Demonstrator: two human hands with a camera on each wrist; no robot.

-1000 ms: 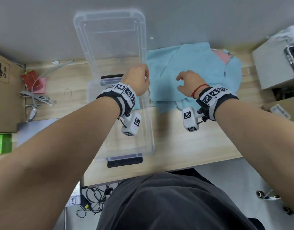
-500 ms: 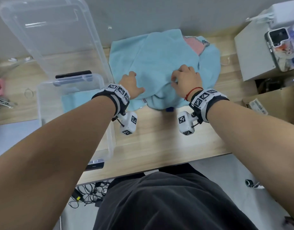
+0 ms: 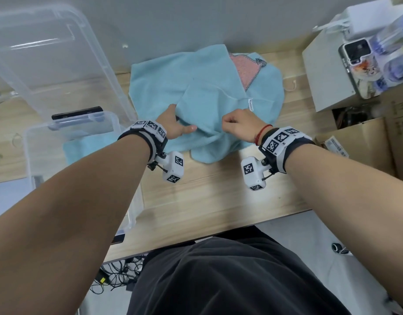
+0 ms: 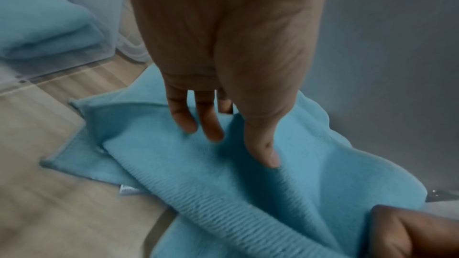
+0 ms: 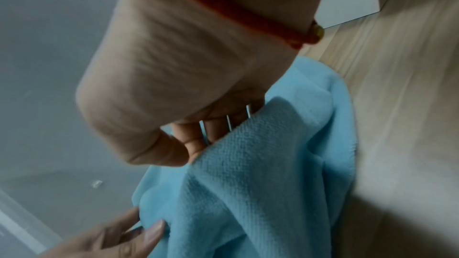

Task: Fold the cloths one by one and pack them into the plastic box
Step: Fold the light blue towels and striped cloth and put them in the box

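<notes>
A pile of light blue cloths lies on the wooden table (image 3: 218, 201), and the top blue cloth (image 3: 209, 103) is bunched up at its near edge. My left hand (image 3: 177, 126) pinches that edge, thumb on top and fingers under the flap; the left wrist view shows the hand (image 4: 233, 144) on the cloth (image 4: 223, 183). My right hand (image 3: 236, 122) grips the same cloth with curled fingers, as the right wrist view shows: hand (image 5: 198, 144), cloth (image 5: 248, 174). A pink cloth (image 3: 244, 69) peeks out at the back. The clear plastic box (image 3: 27, 142) on the left holds one folded blue cloth (image 3: 86, 146).
The box's clear lid (image 3: 48, 53) leans against the grey wall at the back left. At the right stands a grey box (image 3: 321, 71) with a phone (image 3: 357, 57) on it, and a cardboard box (image 3: 364, 142) beside it. Bare wood lies between the pile and the table's front edge.
My left hand left the plastic box's rim and moved right onto the cloth pile. Both hands have taken hold of the top blue cloth's near edge and bunched it up.
</notes>
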